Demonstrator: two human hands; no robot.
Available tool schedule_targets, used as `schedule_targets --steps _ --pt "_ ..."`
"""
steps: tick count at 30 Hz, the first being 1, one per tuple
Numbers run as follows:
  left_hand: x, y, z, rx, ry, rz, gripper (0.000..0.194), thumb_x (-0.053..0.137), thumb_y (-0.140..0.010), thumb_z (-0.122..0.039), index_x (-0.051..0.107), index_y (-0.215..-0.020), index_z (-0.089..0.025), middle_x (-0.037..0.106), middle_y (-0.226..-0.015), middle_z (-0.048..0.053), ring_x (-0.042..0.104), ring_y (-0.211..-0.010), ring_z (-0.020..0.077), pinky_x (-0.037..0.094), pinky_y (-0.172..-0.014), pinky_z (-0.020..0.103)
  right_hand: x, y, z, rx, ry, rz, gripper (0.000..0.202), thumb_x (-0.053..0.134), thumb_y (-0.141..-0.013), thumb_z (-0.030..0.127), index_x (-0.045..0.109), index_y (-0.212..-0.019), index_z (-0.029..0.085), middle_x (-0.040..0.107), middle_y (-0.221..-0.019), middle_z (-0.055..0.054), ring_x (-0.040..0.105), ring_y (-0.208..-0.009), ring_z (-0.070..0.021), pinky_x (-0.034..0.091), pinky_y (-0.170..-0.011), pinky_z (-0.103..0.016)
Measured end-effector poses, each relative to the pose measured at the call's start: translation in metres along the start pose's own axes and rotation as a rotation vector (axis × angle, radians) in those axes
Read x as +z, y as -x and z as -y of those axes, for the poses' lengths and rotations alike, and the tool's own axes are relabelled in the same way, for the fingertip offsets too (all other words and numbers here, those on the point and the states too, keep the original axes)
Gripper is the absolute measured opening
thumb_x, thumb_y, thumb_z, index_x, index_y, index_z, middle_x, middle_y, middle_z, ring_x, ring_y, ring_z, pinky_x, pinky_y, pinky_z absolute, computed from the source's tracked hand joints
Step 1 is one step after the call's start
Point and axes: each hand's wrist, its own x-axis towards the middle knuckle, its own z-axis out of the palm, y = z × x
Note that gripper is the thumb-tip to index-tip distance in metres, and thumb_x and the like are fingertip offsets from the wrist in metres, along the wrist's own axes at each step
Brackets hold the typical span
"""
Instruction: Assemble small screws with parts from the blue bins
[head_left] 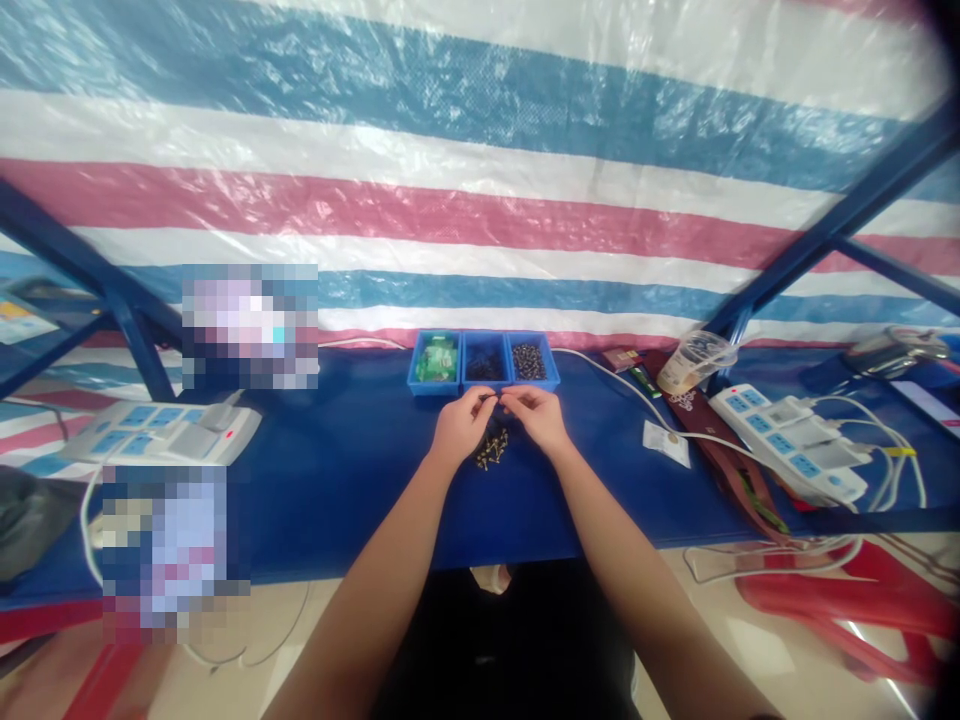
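Observation:
My left hand (463,424) and my right hand (535,414) meet at the fingertips over the table, just in front of three joined blue bins (484,388). Both are closed in a pinch. A tiny dark bit shows at the left fingertips; what either hand holds is too small to name. Below and between my hands lies a loose pile of small brass-coloured, screw-like parts (492,449). The left bin holds green-and-clear small packets (437,358), the middle one small dark pieces (486,366), the right one small round metal parts (528,362).
Power strips stand at left (161,432) and right (787,440), with white cables. A plastic cup (696,362), a white packet (666,443) and a brown strap-like item (701,425) lie right. Blue frame bars (135,335) flank the table (337,480); striped sheeting (480,200) hangs behind.

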Motion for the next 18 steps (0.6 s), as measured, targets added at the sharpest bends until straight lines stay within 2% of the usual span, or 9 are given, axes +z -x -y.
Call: schedule_targets --steps 5,12,18 --pt "0.001 -0.0007 0.0015 0.02 -0.012 -0.011 0.026 0.048 -0.093 -0.041 0.064 -0.1 -0.021 0.057 -0.063 -0.004 0.051 -0.055 0.0099 0.038 -0.058 0.021 -0.0002 -0.0005 0.0018 0.012 0.01 -0.006 0.035 0.076 -0.069 0.046 0.073 -0.089 0.017 0.073 -0.078 -0.005 0.066 -0.064 -0.0157 0.056 -0.067 -0.031" --pt "-0.0028 0.0001 -0.0038 0.015 -0.029 0.018 0.027 0.044 -0.096 -0.04 0.063 -0.102 -0.022 0.061 -0.069 -0.002 0.054 -0.058 0.0103 0.038 -0.058 0.02 0.0018 0.0002 0.0035 -0.001 0.004 -0.003 0.037 0.078 -0.067 0.045 0.073 -0.092 0.018 0.072 -0.077 -0.004 0.066 -0.064 -0.0152 0.056 -0.068 -0.031" --pt "-0.0029 -0.0001 -0.0029 0.015 -0.047 0.025 0.026 0.042 -0.096 -0.039 0.061 -0.103 -0.022 0.064 -0.073 -0.001 0.057 -0.061 0.0121 0.039 -0.06 0.022 0.0016 0.0004 0.0001 -0.003 0.001 0.005 0.033 0.079 -0.067 0.043 0.074 -0.087 0.018 0.073 -0.078 -0.004 0.066 -0.063 -0.0152 0.057 -0.068 -0.032"
